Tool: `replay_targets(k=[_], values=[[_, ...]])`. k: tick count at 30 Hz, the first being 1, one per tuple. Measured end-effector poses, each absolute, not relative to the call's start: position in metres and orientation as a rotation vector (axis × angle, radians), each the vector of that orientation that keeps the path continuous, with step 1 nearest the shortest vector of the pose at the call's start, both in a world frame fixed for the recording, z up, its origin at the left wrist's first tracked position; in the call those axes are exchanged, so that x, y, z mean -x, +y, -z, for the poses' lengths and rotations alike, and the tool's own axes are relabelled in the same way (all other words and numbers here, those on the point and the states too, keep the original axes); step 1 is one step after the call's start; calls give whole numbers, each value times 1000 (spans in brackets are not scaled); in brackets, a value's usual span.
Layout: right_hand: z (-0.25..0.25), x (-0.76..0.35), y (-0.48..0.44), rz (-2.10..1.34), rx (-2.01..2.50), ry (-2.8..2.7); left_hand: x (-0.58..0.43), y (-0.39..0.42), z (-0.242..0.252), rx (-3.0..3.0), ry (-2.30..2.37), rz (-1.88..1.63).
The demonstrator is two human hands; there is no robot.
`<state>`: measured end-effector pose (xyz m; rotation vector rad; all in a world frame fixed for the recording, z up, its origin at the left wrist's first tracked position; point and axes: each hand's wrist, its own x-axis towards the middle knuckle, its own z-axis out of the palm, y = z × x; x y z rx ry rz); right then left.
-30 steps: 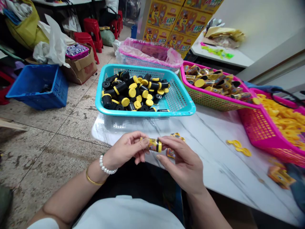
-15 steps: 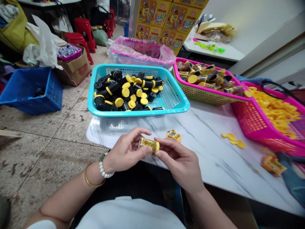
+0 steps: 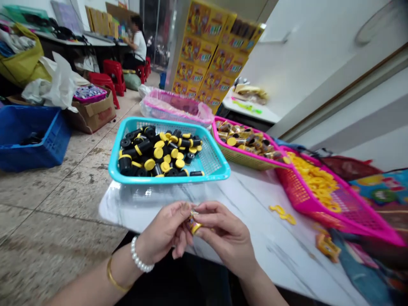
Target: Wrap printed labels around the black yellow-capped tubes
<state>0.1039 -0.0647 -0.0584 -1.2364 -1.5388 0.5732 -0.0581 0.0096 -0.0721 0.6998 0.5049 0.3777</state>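
Observation:
A small cylinder with a yellow end and a colourful printed side is held between my two hands above the table's near edge. The fingers of my left hand close on its upper left end, with the lower fingers curled beneath. My right hand grips it from the right, thumb near the yellow end and fingertips over the top. Fingers cover much of the cylinder. Beyond the hands stands a turquoise basket with several black cylinders with yellow caps.
On the right, a pink basket holds printed tubes and another pink basket holds yellow plastic pieces. Loose yellow pieces and a printed packet lie on the marbled table. A blue crate stands left; a person sits far back.
The view has tilted up, so things appear lower. The cylinder has turned from nearly level to steeper, and my left fingers have shifted to its upper end. A printed packet behind my right hand no longer shows.

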Motion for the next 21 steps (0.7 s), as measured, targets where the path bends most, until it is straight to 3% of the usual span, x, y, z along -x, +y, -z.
replay_targets(k=[2,6,8,13,17,21], values=[[47,-130,-51,-305,1338,-1544,54,10,73,-681,478,-403],[5,-214,2,544,1507,-1294,58,12,82,-781,500,-432],[-13,-250,31,657,1711,-1291,63,12,87,-830,545,-460],[-17,-224,68,440,1691,-1565,69,10,96,-867,575,-504],[0,-130,75,-341,1699,-2044,69,8,93,-928,615,-523],[8,-82,97,-608,1751,-2239,69,7,88,-1035,642,-508]])
